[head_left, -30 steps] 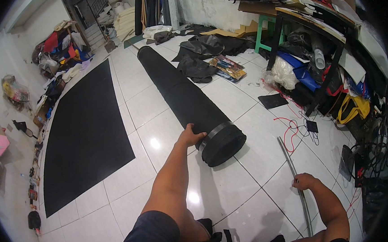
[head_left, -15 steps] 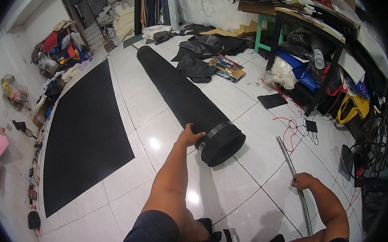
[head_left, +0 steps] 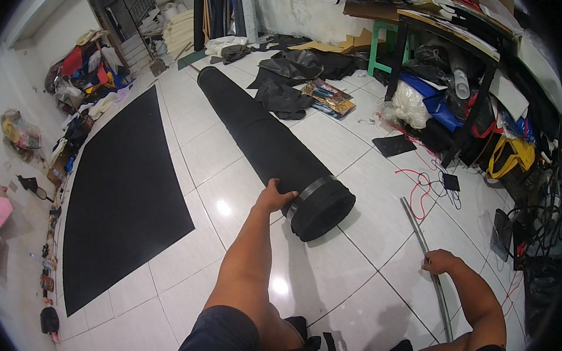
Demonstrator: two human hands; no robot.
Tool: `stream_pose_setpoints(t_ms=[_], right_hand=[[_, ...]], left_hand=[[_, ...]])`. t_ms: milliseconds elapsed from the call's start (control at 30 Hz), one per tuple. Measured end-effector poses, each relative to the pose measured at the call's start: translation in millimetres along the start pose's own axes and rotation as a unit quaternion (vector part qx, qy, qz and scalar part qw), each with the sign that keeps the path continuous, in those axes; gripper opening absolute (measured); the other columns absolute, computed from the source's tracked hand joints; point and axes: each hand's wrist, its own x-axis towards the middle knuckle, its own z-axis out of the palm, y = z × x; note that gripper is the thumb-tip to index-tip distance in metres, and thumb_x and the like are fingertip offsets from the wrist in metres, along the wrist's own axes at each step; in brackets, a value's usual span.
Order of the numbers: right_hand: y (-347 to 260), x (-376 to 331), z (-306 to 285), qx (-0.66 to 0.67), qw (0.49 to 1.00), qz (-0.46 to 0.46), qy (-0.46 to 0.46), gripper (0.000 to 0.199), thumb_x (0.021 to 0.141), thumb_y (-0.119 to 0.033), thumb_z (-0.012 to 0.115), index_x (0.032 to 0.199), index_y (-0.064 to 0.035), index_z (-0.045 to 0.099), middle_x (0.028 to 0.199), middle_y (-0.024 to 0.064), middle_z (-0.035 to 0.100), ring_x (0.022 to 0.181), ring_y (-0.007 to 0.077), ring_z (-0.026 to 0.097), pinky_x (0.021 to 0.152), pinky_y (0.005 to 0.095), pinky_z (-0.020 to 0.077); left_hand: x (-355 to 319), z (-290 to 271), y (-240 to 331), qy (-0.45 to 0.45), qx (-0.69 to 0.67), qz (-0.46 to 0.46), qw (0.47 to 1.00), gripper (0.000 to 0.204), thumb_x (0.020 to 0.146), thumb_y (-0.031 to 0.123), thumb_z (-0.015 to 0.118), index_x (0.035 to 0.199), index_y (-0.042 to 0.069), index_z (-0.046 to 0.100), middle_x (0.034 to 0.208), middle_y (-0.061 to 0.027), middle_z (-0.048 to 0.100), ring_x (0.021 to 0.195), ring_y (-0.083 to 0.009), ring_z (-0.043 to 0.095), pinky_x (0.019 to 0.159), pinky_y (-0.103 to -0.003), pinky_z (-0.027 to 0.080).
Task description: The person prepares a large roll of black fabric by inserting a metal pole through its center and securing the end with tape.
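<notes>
A tiled floor carries a flat black mat toward its left edge. Beside it a long black roll lies from the far wall to mid-floor (near end banded with tape). The left hand rests on the roll's near end, fingers curled over the top. A thin metal rod lies near the right edge; the right hand is clamped around it

Flat mat lies left of roll; rod right.
</notes>
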Motion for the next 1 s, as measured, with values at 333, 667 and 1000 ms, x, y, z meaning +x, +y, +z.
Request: stream_pose_setpoints(t_ms=[333,667,1000], right_hand=[[-2.6,-0.4,-3.5,-0.009,1.000,-0.004,-0.005,0.039,0.083,-0.044,0.065,0.103,-0.0105,0.068,0.105,0.0110,0.069,0.101,0.0307,0.064,0.087,0.0417,0.0506],[-2.3,-1.3,-2.7,0.003,1.000,0.004,0.000,0.040,0.083,-0.044,0.065,0.104,-0.0103,0.067,0.104,0.0117,0.069,0.101,0.0311,0.064,0.088,0.0431,0.0506],[-2.7,-0.4,-2.2,0.008,1.000,0.003,-0.004,0.039,0.083,-0.043,0.066,0.103,-0.0105,0.068,0.104,0.0122,0.069,0.101,0.0316,0.064,0.087,0.0432,0.0504]], left_hand=[[8.8,4.7,-10.7,-0.002,-0.008,0.005,1.000,0.100,0.072,0.050,0.080,0.141,-0.006,0.034,0.134,-0.0275,0.052,0.126,-0.0347,0.052,0.105,-0.038,0.042],[6.2,4.2,-5.2,0.000,-0.002,0.007,1.000,0.102,0.071,0.053,0.080,0.142,-0.003,0.033,0.135,-0.0283,0.050,0.127,-0.0379,0.050,0.106,-0.040,0.042],[2.3,0.9,-3.8,-0.001,-0.003,0.007,1.000,0.103,0.071,0.053,0.080,0.142,-0.005,0.032,0.137,-0.0283,0.049,0.128,-0.0380,0.050,0.106,-0.040,0.042]])
